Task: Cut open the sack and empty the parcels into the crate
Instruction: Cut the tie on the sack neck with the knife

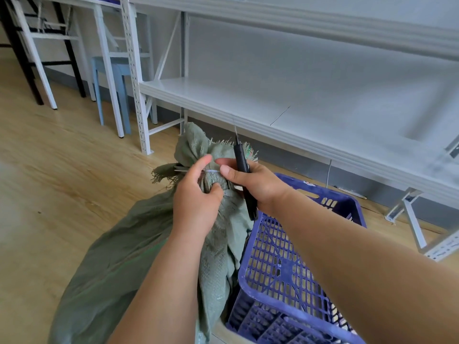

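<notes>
Left hand [196,199] grips limp woven sack [139,247] neck below zip tie [213,171], right hand [253,180] closed round utility knife [242,167]; floppy, hold neck.

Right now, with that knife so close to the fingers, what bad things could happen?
The right hand holds the black knife with its blade out, right beside the left hand pinching the sack neck. Cutting the white tie could nick a finger. Also, the sack lies on the floor beside the blue crate, so parcels might spill outside.
</notes>
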Tool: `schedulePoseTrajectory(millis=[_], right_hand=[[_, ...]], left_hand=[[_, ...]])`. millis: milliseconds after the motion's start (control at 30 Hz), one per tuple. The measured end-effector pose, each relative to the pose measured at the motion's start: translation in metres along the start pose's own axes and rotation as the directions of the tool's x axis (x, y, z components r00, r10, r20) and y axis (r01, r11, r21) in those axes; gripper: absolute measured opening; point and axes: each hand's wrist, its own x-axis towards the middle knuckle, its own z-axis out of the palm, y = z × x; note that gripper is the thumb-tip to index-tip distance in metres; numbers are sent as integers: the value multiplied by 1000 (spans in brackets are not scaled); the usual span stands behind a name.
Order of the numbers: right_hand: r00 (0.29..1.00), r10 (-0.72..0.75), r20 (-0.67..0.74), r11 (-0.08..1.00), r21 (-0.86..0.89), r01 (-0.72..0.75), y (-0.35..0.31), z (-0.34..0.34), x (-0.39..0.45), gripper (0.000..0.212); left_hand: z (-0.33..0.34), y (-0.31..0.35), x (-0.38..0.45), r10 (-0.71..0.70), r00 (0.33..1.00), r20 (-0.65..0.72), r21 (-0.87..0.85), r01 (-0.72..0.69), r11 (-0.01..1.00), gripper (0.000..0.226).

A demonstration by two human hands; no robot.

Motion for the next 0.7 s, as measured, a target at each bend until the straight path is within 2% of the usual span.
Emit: schedulePoseTrajectory(millis=[67, 200, 267, 333, 367, 400, 467, 500, 567, 633, 700], right_hand=[[998, -19, 51, 1000, 11, 19, 0, 0, -3, 31], [997, -76, -16, 995, -59, 75, -1, 1, -4, 25], [995, -88, -53, 992, -99, 82, -1, 0, -3, 18], [994, -88, -63, 989, -126, 80, -2, -2, -2, 16], [994, -88, -58, 988, -132, 80, -2, -3, -1, 16], [995, -88, -51, 988, -131, 81, -2, -5, -1, 16], [996, -84, -44, 989, -126, 77, -3, -8, 1, 17], [996, -80, -40, 989, -131, 74, -3, -10, 2, 17], [998, -63, -29, 987, -150, 58, -2, -15, 1, 16], [998, -50, -24, 985, -167, 45, 3, -18, 0, 17], [994, -95, -51, 976, -201, 83, 8, -16, -1, 17]], left_hand=[[-2, 1, 1, -8, 1000, 4, 4, 8, 1000, 59], [-2, -1, 2, -36, 997, 75, 43, 32, 999, 58], [-2, -1, 4, -56, 996, 70, 222, 39, 974, 55], [-5, -2, 6, -2, 1000, 5, 517, -1, 856, 54], [-6, -4, 6, 65, 998, -15, 579, -45, 814, 55], [-7, -6, 6, 139, 990, -4, 568, -112, 815, 56], [-10, -9, 4, 205, 975, 90, 411, -224, 884, 56], [-11, -9, 3, 166, 976, 143, 319, -204, 925, 55], [-13, -7, 1, 19, 974, 227, 219, -70, 973, 56], [-12, -10, 2, -71, 963, 259, 243, 6, 970, 59], [-9, -14, 2, -81, 976, 204, 264, 25, 964, 56]])
